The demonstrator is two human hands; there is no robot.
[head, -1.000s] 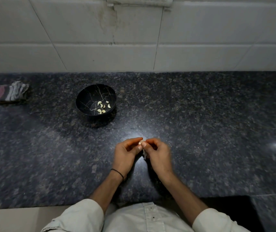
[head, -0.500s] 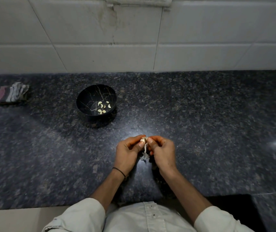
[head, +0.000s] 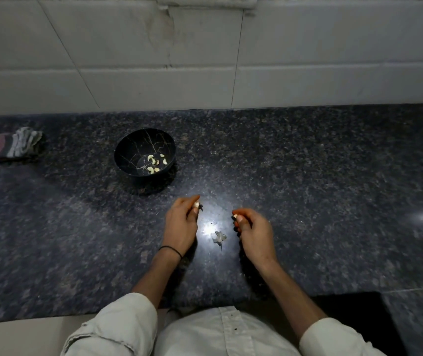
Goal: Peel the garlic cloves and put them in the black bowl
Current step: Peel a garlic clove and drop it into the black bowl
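Note:
The black bowl with thin gold veins stands on the dark granite counter, left of centre. Several peeled garlic cloves lie in its bottom. My left hand hovers just below the bowl and pinches a small pale piece at its fingertips. My right hand is apart from it to the right and pinches a small pale garlic piece. I cannot tell which piece is clove and which is skin. A shed garlic skin lies on the counter between the hands.
A folded striped cloth lies at the far left of the counter. White wall tiles rise behind it. The counter's front edge runs just before my body, with a dark panel at the lower right.
The hands were together working one clove; now they have drawn apart, the left toward the bowl. The loose skin has dropped onto the counter between them.

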